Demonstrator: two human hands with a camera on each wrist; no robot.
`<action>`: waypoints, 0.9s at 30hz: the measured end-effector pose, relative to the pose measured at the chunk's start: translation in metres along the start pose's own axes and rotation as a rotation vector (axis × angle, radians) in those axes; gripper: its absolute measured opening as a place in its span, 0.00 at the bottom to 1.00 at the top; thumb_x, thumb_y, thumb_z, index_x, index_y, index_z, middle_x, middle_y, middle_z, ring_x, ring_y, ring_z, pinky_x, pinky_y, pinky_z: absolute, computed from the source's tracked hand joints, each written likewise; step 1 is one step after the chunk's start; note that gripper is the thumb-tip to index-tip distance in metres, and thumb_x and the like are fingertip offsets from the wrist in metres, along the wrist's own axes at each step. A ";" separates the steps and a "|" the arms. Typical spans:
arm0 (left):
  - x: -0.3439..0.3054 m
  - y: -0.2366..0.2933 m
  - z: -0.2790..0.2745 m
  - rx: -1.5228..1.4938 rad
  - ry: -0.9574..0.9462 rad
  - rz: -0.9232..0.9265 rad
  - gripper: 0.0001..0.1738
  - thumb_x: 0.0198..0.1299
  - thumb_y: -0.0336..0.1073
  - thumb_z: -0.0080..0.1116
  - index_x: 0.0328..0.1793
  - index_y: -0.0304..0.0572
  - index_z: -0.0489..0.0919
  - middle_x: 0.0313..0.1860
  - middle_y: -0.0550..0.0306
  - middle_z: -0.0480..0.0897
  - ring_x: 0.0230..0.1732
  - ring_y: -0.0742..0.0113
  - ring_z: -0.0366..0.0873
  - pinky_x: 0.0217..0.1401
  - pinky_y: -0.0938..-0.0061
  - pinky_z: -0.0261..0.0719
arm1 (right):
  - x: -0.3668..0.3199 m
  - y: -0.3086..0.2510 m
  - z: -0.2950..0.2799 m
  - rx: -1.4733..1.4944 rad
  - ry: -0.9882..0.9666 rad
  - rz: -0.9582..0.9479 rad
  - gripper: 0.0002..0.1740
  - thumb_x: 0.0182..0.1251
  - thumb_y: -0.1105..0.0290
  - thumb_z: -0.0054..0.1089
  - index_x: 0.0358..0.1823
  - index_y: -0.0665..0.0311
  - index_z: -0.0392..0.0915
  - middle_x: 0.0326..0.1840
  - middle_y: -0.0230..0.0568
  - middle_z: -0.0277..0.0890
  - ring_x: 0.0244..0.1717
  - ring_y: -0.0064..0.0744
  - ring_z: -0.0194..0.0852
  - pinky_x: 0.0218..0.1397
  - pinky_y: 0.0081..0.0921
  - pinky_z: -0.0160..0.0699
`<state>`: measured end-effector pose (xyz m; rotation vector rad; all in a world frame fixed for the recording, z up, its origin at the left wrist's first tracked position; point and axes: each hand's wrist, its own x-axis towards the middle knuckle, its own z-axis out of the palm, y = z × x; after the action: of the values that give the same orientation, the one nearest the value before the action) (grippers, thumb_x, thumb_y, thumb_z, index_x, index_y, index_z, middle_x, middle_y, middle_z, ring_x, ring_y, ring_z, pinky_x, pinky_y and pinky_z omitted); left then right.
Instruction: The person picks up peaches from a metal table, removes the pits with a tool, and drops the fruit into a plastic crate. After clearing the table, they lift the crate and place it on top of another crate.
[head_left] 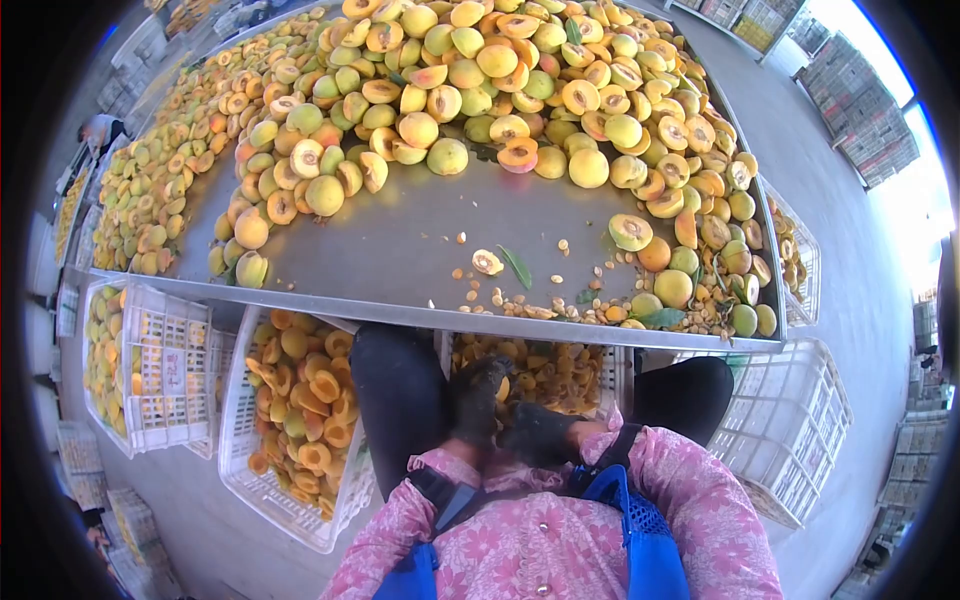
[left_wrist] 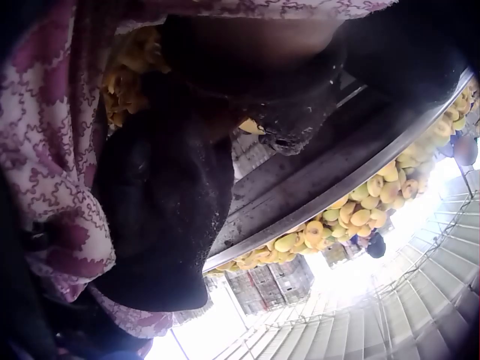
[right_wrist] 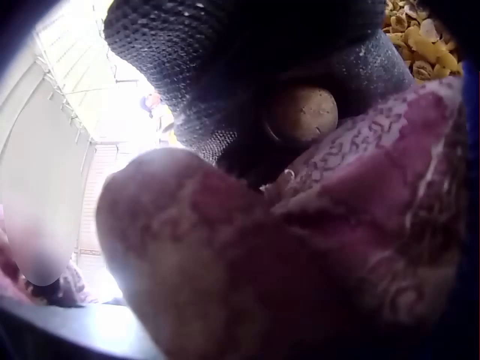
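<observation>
Both hands wear dark gloves and are close together between the knees, low in front of the table edge. The left hand [head_left: 480, 395] grips a piece of yellow apricot [left_wrist: 251, 126], which shows at its fingers in the left wrist view. Just beside it, the right hand [head_left: 540, 435] holds a smooth tan thing with a rounded end [right_wrist: 302, 112]; glove and sleeve hide the rest. Beneath the hands stands a crate of apricot halves [head_left: 570, 370]. In the left wrist view the right glove [left_wrist: 165, 202] overlaps part of the scene.
A metal-topped table [head_left: 370, 240] carries a large heap of whole and halved apricots [head_left: 480, 70], with loose pits [head_left: 500, 300] along its near edge. White lattice crates stand left, one with apricots [head_left: 300, 400]. Another white crate [head_left: 780, 430] stands right of the knees.
</observation>
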<state>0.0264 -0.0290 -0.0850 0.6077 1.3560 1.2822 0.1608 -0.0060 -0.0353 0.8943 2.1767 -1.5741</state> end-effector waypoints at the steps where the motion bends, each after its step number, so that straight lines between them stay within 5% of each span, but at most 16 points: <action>1: -0.003 0.004 0.001 -0.001 0.001 -0.008 0.12 0.62 0.33 0.54 0.45 0.33 0.83 0.45 0.54 0.84 0.47 0.67 0.81 0.52 0.73 0.77 | -0.002 0.000 0.000 0.004 -0.006 0.004 0.21 0.62 0.58 0.58 0.46 0.70 0.77 0.44 0.58 0.77 0.44 0.49 0.79 0.42 0.36 0.75; 4: 0.000 0.013 0.003 -0.148 -0.029 -0.107 0.15 0.62 0.34 0.56 0.50 0.32 0.81 0.46 0.53 0.84 0.45 0.66 0.80 0.49 0.75 0.77 | -0.009 -0.011 -0.010 -0.236 -0.020 -0.109 0.18 0.63 0.61 0.55 0.44 0.70 0.77 0.42 0.54 0.77 0.42 0.44 0.79 0.40 0.33 0.74; 6: 0.004 0.008 0.004 -0.193 -0.058 -0.015 0.14 0.63 0.34 0.54 0.48 0.32 0.81 0.44 0.55 0.84 0.46 0.67 0.81 0.50 0.74 0.79 | -0.015 -0.016 -0.015 0.136 0.076 0.088 0.17 0.63 0.63 0.53 0.47 0.68 0.77 0.43 0.53 0.78 0.41 0.42 0.78 0.40 0.32 0.74; 10: 0.001 0.013 0.007 -0.204 -0.064 -0.070 0.15 0.64 0.35 0.53 0.50 0.32 0.80 0.44 0.55 0.84 0.46 0.66 0.81 0.50 0.73 0.79 | -0.016 -0.019 -0.018 -0.010 -0.017 0.105 0.18 0.63 0.64 0.52 0.51 0.65 0.77 0.41 0.53 0.79 0.41 0.45 0.79 0.43 0.35 0.75; 13: 0.007 0.000 0.001 -0.196 -0.079 -0.027 0.15 0.66 0.37 0.52 0.51 0.33 0.80 0.45 0.54 0.83 0.46 0.64 0.81 0.50 0.72 0.80 | -0.009 -0.011 -0.006 0.331 0.151 0.150 0.20 0.63 0.61 0.54 0.53 0.64 0.76 0.38 0.57 0.80 0.39 0.51 0.80 0.42 0.40 0.76; 15: 0.006 0.004 0.000 0.294 0.013 0.180 0.16 0.65 0.38 0.52 0.52 0.36 0.80 0.49 0.53 0.81 0.50 0.64 0.79 0.51 0.72 0.78 | 0.000 0.001 0.008 -0.071 0.291 0.009 0.19 0.62 0.62 0.54 0.49 0.69 0.75 0.34 0.61 0.79 0.36 0.56 0.80 0.38 0.44 0.77; 16: 0.006 0.004 0.000 0.295 0.012 0.181 0.16 0.65 0.38 0.52 0.52 0.36 0.80 0.49 0.53 0.81 0.50 0.64 0.79 0.51 0.72 0.78 | 0.000 0.002 0.009 -0.071 0.293 0.009 0.19 0.62 0.62 0.54 0.49 0.69 0.75 0.34 0.61 0.79 0.36 0.56 0.80 0.38 0.44 0.77; 22: 0.008 0.005 0.007 -0.179 0.008 -0.061 0.16 0.66 0.39 0.51 0.54 0.37 0.78 0.50 0.53 0.80 0.51 0.63 0.78 0.52 0.71 0.79 | -0.005 0.004 0.015 -0.161 0.457 0.073 0.15 0.60 0.67 0.52 0.41 0.73 0.74 0.30 0.62 0.78 0.33 0.62 0.78 0.36 0.48 0.76; 25: 0.007 0.003 0.008 -0.408 0.005 -0.189 0.16 0.67 0.39 0.50 0.55 0.38 0.78 0.50 0.54 0.80 0.51 0.62 0.78 0.52 0.70 0.79 | -0.009 -0.002 0.015 -0.108 0.382 0.114 0.15 0.59 0.66 0.54 0.41 0.70 0.75 0.36 0.60 0.79 0.37 0.58 0.79 0.37 0.47 0.76; 27: 0.007 0.002 0.007 -0.557 0.002 -0.271 0.16 0.68 0.40 0.49 0.56 0.39 0.77 0.50 0.54 0.79 0.51 0.62 0.78 0.52 0.70 0.80 | -0.015 -0.010 0.019 0.197 0.459 0.066 0.14 0.61 0.65 0.55 0.41 0.69 0.73 0.29 0.55 0.79 0.31 0.58 0.78 0.34 0.45 0.75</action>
<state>0.0307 -0.0195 -0.0838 0.0348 0.9753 1.3529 0.1634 -0.0302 -0.0262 1.4999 2.2724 -1.7031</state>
